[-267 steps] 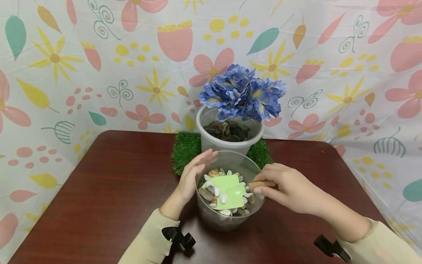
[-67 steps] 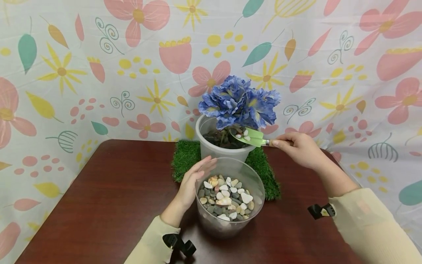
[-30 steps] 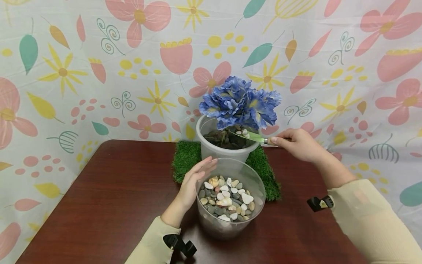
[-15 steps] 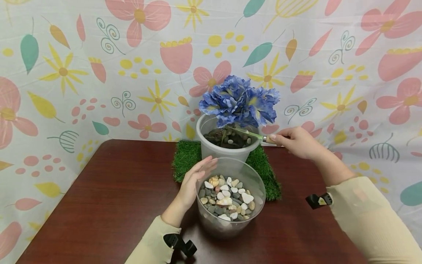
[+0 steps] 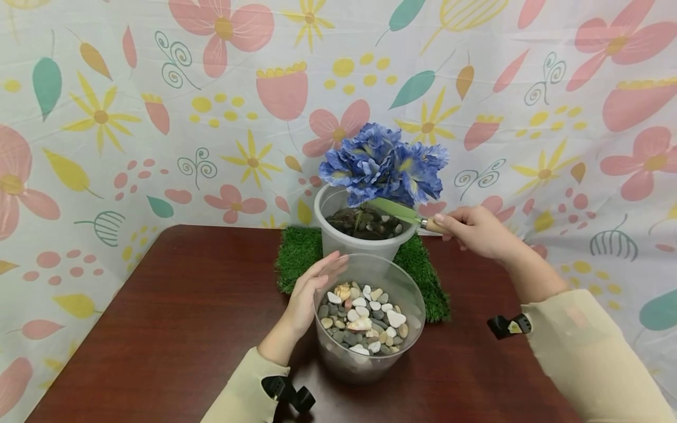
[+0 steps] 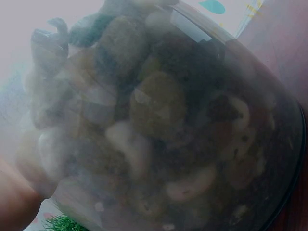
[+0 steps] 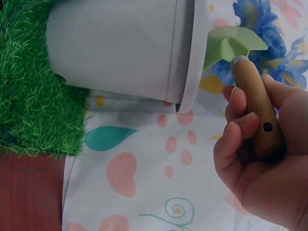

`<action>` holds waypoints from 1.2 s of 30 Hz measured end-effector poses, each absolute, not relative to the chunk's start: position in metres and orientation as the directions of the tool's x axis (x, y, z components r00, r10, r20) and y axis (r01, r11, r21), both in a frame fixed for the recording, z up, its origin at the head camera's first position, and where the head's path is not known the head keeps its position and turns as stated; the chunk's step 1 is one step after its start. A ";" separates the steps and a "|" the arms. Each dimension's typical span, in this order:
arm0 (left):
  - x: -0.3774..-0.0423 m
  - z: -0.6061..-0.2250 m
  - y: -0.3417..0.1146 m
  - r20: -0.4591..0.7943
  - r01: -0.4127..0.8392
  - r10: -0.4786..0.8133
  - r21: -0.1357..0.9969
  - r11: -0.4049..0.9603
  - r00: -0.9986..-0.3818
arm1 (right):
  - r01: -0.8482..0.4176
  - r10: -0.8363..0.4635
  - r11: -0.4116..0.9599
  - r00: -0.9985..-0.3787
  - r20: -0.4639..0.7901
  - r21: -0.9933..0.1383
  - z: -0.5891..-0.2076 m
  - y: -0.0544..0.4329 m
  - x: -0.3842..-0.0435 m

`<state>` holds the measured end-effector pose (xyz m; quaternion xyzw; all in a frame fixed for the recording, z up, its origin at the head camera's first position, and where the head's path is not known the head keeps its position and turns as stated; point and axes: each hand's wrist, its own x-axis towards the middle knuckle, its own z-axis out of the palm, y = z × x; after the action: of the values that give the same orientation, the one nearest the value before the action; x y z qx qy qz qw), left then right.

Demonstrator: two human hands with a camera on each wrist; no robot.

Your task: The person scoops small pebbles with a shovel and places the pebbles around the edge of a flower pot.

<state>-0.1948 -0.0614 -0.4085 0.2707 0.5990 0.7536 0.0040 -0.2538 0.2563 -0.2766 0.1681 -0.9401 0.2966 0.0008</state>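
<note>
My right hand grips the wooden handle of a green trowel. Its blade is tilted over the inside of a white flower pot, under the blue artificial flowers; no stones show on it. Dark stones and a few pale pebbles lie in the pot. With fingers straight, my left hand rests against the side of a clear plastic bucket holding mixed pebbles and shells. The left wrist view looks through the bucket wall. Curled fingers wrap the handle in the right wrist view.
The pot stands on a square of artificial grass at the back of a dark red wooden table. Close behind the table hangs a flower-printed cloth. The bucket stands directly in front of the pot.
The trowel came from the bucket to the pot loaded with pebbles, then tipped; its blade now appears bare and pale pebbles lie in the pot. The left hand stayed at the bucket.
</note>
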 end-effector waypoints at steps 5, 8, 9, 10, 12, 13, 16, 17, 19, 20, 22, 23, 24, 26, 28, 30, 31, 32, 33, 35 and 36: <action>-0.194 -0.407 -0.061 0.398 0.313 0.331 0.907 -0.280 -0.856 | -0.313 -0.310 0.748 -0.944 0.109 -0.585 -0.282 0.259 -0.251; -0.194 -0.407 -0.061 0.395 0.312 0.332 0.909 -0.278 -0.856 | -0.328 -0.325 0.734 -0.939 0.116 -0.595 -0.285 0.260 -0.247; -0.194 -0.407 -0.061 0.396 0.312 0.332 0.908 -0.278 -0.856 | -0.334 -0.332 0.725 -0.936 0.119 -0.602 -0.285 0.260 -0.246; -0.194 -0.407 -0.062 0.397 0.314 0.332 0.908 -0.279 -0.856 | -0.338 -0.339 0.717 -0.933 0.118 -0.609 -0.286 0.260 -0.245; -0.194 -0.407 -0.061 0.404 0.318 0.331 0.905 -0.284 -0.853 | -0.348 -0.354 0.701 -0.927 0.120 -0.622 -0.288 0.261 -0.242; -0.194 -0.407 -0.061 0.407 0.321 0.331 0.903 -0.285 -0.851 | -0.352 -0.362 0.695 -0.925 0.119 -0.627 -0.288 0.262 -0.241; -0.194 -0.407 -0.061 0.413 0.327 0.329 0.900 -0.288 -0.849 | -0.358 -0.372 0.684 -0.921 0.119 -0.636 -0.290 0.263 -0.238; -0.194 -0.407 -0.061 0.414 0.328 0.329 0.900 -0.287 -0.849 | -0.359 -0.374 0.682 -0.920 0.118 -0.637 -0.291 0.263 -0.237; -0.194 -0.407 -0.062 0.414 0.328 0.329 0.901 -0.284 -0.849 | -0.352 -0.372 0.682 -0.922 0.110 -0.641 -0.292 0.264 -0.235; -0.194 -0.407 -0.062 0.413 0.329 0.328 0.901 -0.283 -0.849 | -0.349 -0.372 0.681 -0.922 0.106 -0.644 -0.293 0.265 -0.235; -0.194 -0.407 -0.061 0.413 0.329 0.329 0.901 -0.282 -0.849 | -0.346 -0.375 0.679 -0.922 0.099 -0.648 -0.295 0.265 -0.234; -0.194 -0.407 -0.061 0.414 0.330 0.329 0.901 -0.282 -0.849 | -0.346 -0.378 0.675 -0.921 0.098 -0.651 -0.295 0.265 -0.233; -0.194 -0.407 -0.061 0.414 0.330 0.330 0.901 -0.283 -0.849 | -0.350 -0.381 0.672 -0.919 0.100 -0.653 -0.296 0.265 -0.233; -0.194 -0.407 -0.061 0.415 0.330 0.330 0.900 -0.284 -0.848 | -0.353 -0.383 0.669 -0.918 0.103 -0.654 -0.298 0.265 -0.232; -0.194 -0.407 -0.061 0.416 0.331 0.331 0.899 -0.286 -0.847 | -0.352 -0.383 0.667 -0.918 0.103 -0.657 -0.299 0.264 -0.231; -0.194 -0.408 -0.061 0.419 0.334 0.331 0.898 -0.286 -0.845 | -0.344 -0.381 0.664 -0.919 0.096 -0.664 -0.300 0.263 -0.229; -0.194 -0.408 -0.061 0.421 0.336 0.330 0.897 -0.286 -0.845 | -0.337 -0.379 0.664 -0.921 0.088 -0.668 -0.300 0.263 -0.229; -0.194 -0.408 -0.061 0.423 0.338 0.330 0.897 -0.285 -0.844 | -0.332 -0.378 0.662 -0.922 0.083 -0.672 -0.300 0.262 -0.228; -0.194 -0.408 -0.061 0.425 0.340 0.330 0.896 -0.285 -0.843 | -0.326 -0.376 0.660 -0.923 0.077 -0.677 -0.301 0.262 -0.228; -0.194 -0.408 -0.061 0.429 0.343 0.329 0.894 -0.287 -0.842 | -0.318 -0.375 0.653 -0.924 0.071 -0.688 -0.302 0.261 -0.227; -0.194 -0.408 -0.061 0.429 0.343 0.329 0.894 -0.288 -0.841 | -0.314 -0.374 0.651 -0.925 0.068 -0.691 -0.302 0.261 -0.227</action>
<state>-0.1942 -0.0614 -0.4082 0.2816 0.5965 0.7516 -0.0048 -0.2275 0.2610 -0.3023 0.1895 -0.9076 0.3724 -0.0406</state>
